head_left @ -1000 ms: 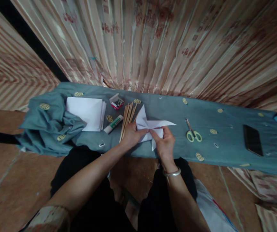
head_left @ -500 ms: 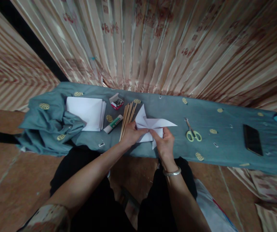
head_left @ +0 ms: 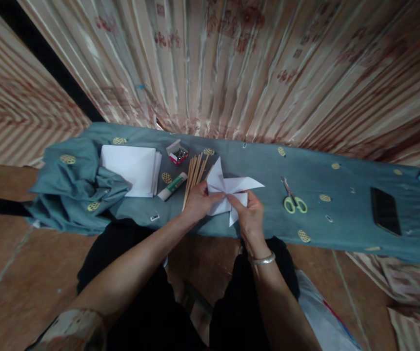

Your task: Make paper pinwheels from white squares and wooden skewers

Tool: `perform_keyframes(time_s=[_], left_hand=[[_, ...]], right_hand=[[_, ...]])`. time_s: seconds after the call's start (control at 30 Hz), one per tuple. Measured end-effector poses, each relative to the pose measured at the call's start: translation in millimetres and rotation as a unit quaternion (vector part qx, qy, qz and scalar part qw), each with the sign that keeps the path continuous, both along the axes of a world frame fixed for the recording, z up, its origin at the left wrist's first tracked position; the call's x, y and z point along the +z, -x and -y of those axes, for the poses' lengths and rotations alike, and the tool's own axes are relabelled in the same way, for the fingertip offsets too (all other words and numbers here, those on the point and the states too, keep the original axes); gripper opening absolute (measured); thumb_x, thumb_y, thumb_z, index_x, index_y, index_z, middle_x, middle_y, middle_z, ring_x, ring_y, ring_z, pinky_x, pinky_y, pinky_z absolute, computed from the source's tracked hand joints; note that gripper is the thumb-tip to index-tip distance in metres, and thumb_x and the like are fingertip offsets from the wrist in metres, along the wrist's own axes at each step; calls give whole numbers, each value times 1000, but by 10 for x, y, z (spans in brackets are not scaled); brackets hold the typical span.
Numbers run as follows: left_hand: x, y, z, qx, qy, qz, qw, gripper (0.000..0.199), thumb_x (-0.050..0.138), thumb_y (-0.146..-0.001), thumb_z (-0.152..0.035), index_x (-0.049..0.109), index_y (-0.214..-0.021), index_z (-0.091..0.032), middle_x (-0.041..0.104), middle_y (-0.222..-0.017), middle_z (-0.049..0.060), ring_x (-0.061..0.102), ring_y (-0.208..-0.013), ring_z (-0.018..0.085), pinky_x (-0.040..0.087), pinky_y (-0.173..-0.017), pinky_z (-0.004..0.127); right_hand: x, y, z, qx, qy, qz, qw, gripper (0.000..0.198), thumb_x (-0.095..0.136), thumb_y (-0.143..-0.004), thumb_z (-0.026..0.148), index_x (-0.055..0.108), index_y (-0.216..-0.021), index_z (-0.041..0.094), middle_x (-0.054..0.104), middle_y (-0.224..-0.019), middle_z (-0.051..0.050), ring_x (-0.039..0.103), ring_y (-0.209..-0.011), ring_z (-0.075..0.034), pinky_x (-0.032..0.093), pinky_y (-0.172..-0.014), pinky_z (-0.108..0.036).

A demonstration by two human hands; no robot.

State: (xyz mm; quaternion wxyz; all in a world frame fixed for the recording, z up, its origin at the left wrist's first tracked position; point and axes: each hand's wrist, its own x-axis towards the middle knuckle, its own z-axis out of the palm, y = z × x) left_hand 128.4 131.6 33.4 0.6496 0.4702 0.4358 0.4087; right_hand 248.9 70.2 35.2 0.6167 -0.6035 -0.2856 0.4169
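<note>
1. Head view: a white folded-paper pinwheel shape [head_left: 217, 184] is held between both hands at the middle of the long, teal-cloth-covered surface [head_left: 264, 163]; whether it rests on the cloth, I cannot tell.
2. Left hand [head_left: 199, 201]: its grip is narrow, pinching the pinwheel's left part, thumb near the centre.
3. Right hand [head_left: 250, 214]: its grip is also narrow, closed on the lower right part, its thumb tip close to the other. A silver metal bangle [head_left: 263, 260] circles this wrist.
4. Thin tan wooden sticks [head_left: 194, 175] lie just beside the left hand; next to them are a white-and-green glue stick [head_left: 173, 186] and a small open red-and-white box [head_left: 178, 155].
5. Further left lies a stack of white paper sheets [head_left: 131, 168].
6. Green-handled metal scissors [head_left: 293, 201] lie right of the pinwheel, and a black rectangular phone [head_left: 385, 210] well beyond.
</note>
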Motion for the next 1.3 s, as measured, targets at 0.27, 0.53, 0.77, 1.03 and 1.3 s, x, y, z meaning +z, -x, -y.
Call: perform_keyframes(time_s=[0.27, 0.53, 0.77, 1.03, 1.3], left_hand=[[64, 11, 16, 9, -62, -51, 997, 16, 72, -60, -19, 68, -74, -13, 69, -71, 0, 61, -67, 16, 48, -63, 24], [35, 19, -1, 6, -70, -64, 995, 22, 73, -60, -20, 69, -80, -12, 71, -75, 2, 63, -70, 17, 49, -66, 25], [-5, 27, -25, -38, -18, 19, 999, 35, 78, -55, -25, 69, -86, -12, 73, -77, 3, 65, -69, 17, 51, -67, 27], [14, 50, -55, -33, -4, 18, 999, 37, 82, -50, -23, 71, -83, -11, 73, -76, 2, 66, -70, 18, 53, -69, 28], [31, 68, -49, -26, -9, -21, 999, 27, 80, -53, -19, 70, -77, -11, 71, -71, 2, 64, -64, 16, 50, -62, 25]], right_hand=[[27, 34, 13, -1, 11, 16, 1000, 29, 78, -62, 37, 65, -82, 20, 68, -69, 3, 56, -58, -13, 46, -60, -27], [21, 44, 0, -10, 9, -1, 1000, 30, 78, -61, 35, 65, -82, 19, 68, -69, 4, 55, -58, -13, 46, -60, -27], [15, 27, 3, -12, 5, 2, 1000, 32, 78, -61, 36, 65, -84, 18, 69, -70, 3, 55, -59, -13, 45, -59, -26], [44, 55, 8, 3, 3, -45, 999, 32, 79, -60, 37, 64, -84, 20, 69, -68, 4, 57, -55, -13, 47, -58, -28], [66, 66, 11, 6, -10, -76, 997, 31, 80, -59, 33, 66, -84, 20, 69, -68, 4, 56, -53, -12, 46, -57, -27]])
